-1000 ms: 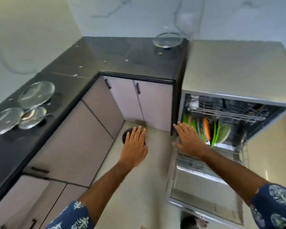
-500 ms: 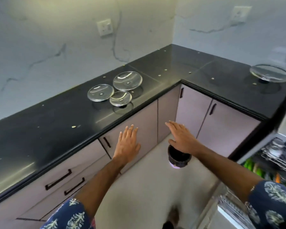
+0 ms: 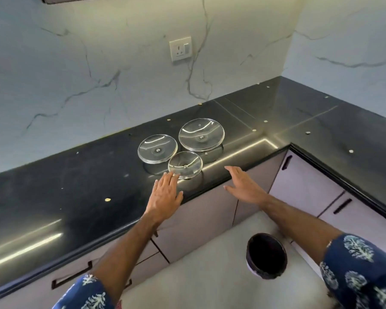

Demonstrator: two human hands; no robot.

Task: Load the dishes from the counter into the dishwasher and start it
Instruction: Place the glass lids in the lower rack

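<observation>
Three clear glass lids lie on the black counter (image 3: 54, 197): a large one (image 3: 201, 134) at the back right, a medium one (image 3: 157, 148) to its left, and a small one (image 3: 185, 165) nearest the edge. My left hand (image 3: 166, 194) reaches over the counter edge with straight fingers, its fingertips at the small lid's near rim. My right hand (image 3: 243, 186) hovers open to the right of the small lid, in front of the counter edge, holding nothing. The dishwasher is out of view.
Pale cabinet doors with dark handles (image 3: 286, 162) run under the L-shaped counter. A black round bin (image 3: 266, 256) stands on the floor below my right arm. A wall socket (image 3: 180, 49) sits on the marble backsplash.
The view has swung left from the open dishwasher to the counter. Both hands have risen from in front of the cabinets to the counter edge, close to the small glass lid.
</observation>
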